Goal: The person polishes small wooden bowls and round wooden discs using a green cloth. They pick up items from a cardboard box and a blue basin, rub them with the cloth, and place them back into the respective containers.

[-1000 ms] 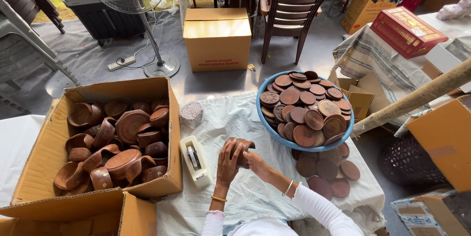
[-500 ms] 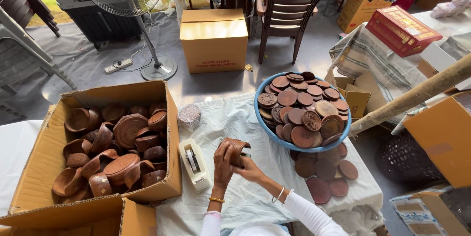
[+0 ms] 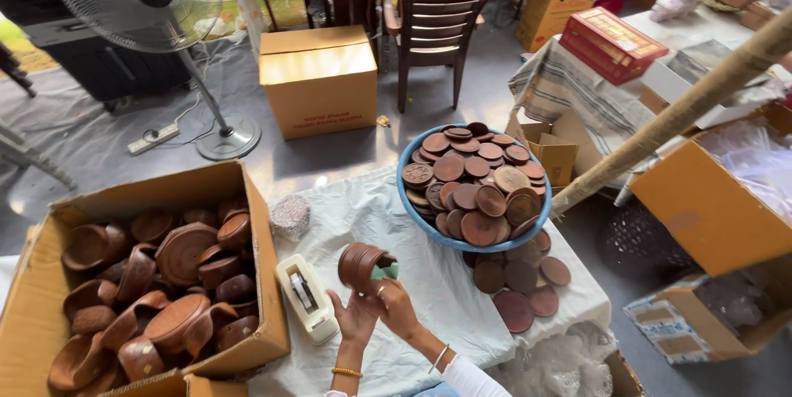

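Both hands have lifted the round brown wooden holder [image 3: 360, 266] higher, just right of the white tape dispenser [image 3: 307, 296] on the table [image 3: 429, 281]. Left hand [image 3: 355, 319] supports it underneath; right hand [image 3: 394, 302] is closed on its side with green tape [image 3: 386, 270] now showing: taping appears under way.

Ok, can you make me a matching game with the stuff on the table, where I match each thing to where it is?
Things:
1. Round brown lids
2. Brown bowls
3. Stack of brown rings
4. White tape dispenser

Places:
A. held up in both hands, the left hand and the right hand
B. piled in the blue basin
C. lying on the white cloth, just left of the hands
D. heaped in the open cardboard box

Pairs: 1-B, 2-D, 3-A, 4-C
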